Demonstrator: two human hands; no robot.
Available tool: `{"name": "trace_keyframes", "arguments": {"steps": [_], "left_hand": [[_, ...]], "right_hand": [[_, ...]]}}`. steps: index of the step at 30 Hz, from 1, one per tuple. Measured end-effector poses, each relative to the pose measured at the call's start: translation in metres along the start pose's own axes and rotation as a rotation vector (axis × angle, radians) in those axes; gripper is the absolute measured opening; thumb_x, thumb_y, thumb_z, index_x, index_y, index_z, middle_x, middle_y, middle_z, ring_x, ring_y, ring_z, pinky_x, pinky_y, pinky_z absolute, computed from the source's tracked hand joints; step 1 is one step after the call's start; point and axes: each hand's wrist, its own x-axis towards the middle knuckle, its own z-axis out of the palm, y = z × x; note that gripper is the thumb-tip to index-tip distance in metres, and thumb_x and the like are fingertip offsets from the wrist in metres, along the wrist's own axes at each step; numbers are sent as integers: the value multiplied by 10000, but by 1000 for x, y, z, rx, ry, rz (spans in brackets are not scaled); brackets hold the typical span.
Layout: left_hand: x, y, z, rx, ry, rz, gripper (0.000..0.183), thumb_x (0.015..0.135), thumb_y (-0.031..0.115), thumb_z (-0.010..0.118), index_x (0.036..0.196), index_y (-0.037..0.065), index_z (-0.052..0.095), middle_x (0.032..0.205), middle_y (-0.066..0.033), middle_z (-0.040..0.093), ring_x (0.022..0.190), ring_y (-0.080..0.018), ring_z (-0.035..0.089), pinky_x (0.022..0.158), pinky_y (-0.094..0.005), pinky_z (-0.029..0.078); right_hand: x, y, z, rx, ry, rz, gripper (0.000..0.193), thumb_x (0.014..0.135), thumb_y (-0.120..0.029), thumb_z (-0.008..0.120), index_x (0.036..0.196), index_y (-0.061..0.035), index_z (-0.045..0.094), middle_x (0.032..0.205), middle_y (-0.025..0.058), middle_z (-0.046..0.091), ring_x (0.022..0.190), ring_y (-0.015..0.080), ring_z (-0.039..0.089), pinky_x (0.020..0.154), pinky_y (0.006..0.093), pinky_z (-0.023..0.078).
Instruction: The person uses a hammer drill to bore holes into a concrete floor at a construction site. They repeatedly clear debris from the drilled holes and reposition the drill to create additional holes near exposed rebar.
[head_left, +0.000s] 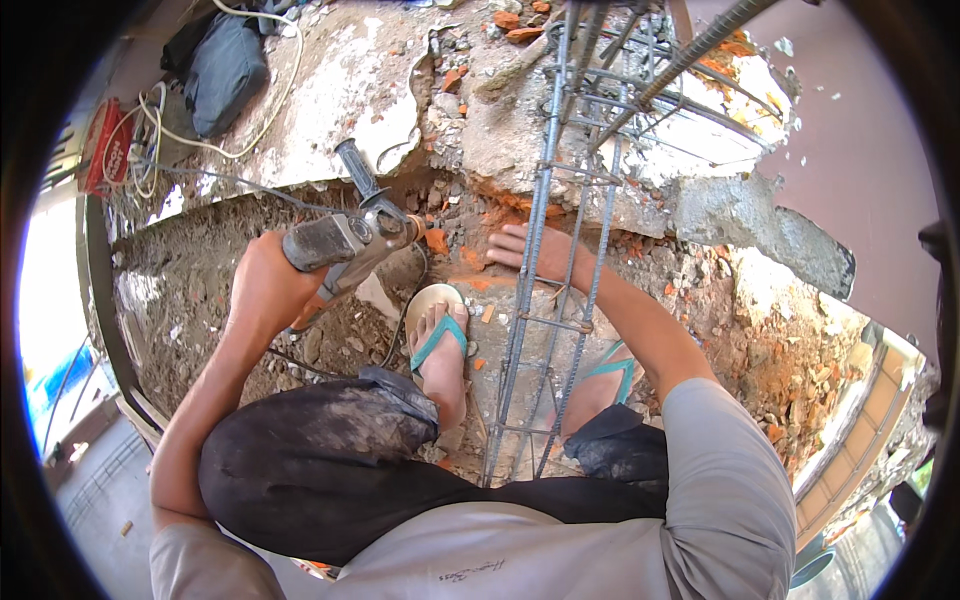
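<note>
My left hand [272, 282] is closed around the rear grip of a grey rotary hammer drill [340, 243]. Its black side handle points up and away from me, and its nose faces right toward the broken brick. Past the steel rebar cage [533, 240], my right hand [538, 250] lies against broken orange brick [478, 258] and dirt, fingers stretched out and apart. Nothing shows in that hand; part of it is behind the bars. Both feet, in sandals with teal straps [442, 343], stand in the trench below the drill and the cage.
Slanting rebar [700, 52] rises at the upper right, beside a jagged concrete edge [765, 235]. A dark bag [230, 72], a pale cable [283, 118] and a red package [106, 150] lie at the upper left. Loose rubble [165, 265] covers the trench.
</note>
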Motion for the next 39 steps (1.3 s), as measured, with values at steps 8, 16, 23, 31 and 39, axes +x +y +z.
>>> {"name": "trace_keyframes", "arguments": {"steps": [8,16,23,31,39], "left_hand": [[-3,6,-4,37,39,-19,367,911,347,887,1031,1,860,964,-264,838,940,-481,819,864,-527,651],[1,8,-5,9,6,-74,437,860,276,943,1127,-41,806,1060,-263,830,1009,-463,816,909,-510,628],[-2,5,-3,-22,48,4,330,920,326,864,1025,13,861,970,-267,834,936,-483,813,863,-540,639],[8,-4,-2,-26,14,49,392,914,376,886,1058,11,876,969,-270,838,937,-488,819,860,-541,650],[19,-4,-4,14,-14,113,482,917,429,892,1210,46,880,1117,-298,843,1068,-504,812,938,-568,646]], "right_hand": [[3,3,8,-4,-107,-56,446,1144,-210,586,1583,-211,667,1656,9,685,1639,268,533,1381,482,441],[-20,5,13,-122,-331,-109,500,1138,-198,592,1634,-257,616,1793,-63,544,1715,281,431,1465,502,341],[-33,11,-16,106,-452,-7,484,1153,-149,585,1630,-225,622,1783,-51,541,1714,253,417,1439,491,378],[-116,-3,-157,-66,-1256,390,344,1110,-197,689,1426,-132,810,1752,41,575,1681,301,464,1401,459,416],[-63,-126,-405,-3,-856,847,472,1064,-208,759,1517,-75,739,1536,191,734,1432,377,703,1240,518,541]]}}
